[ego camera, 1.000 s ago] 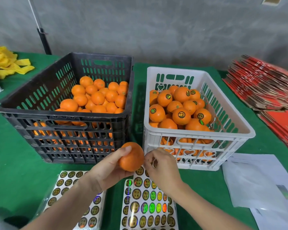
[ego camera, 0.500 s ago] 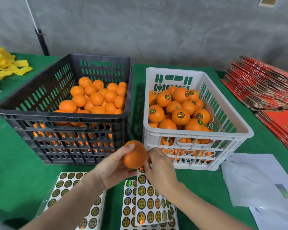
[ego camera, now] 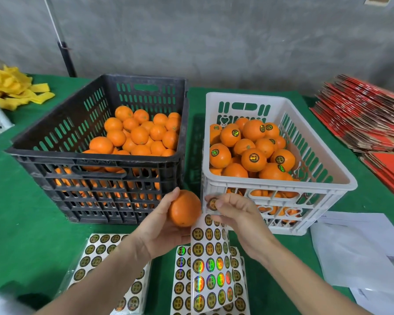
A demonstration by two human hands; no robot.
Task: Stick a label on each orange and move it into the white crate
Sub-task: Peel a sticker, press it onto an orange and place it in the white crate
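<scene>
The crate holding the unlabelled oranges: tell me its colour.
It is a black crate, left of the white crate; the head view shows it best.

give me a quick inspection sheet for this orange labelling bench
surface: green cloth over the table
job's things: black crate holds unlabelled oranges; white crate holds labelled oranges; sticker sheets lie flat, lifted sheet curls up
clutter: white papers, red flat cartons, yellow strips
grips: left hand holds an orange; right hand pinches a label close beside it
cables: nothing seen
surroundings: grey wall, black stand
</scene>
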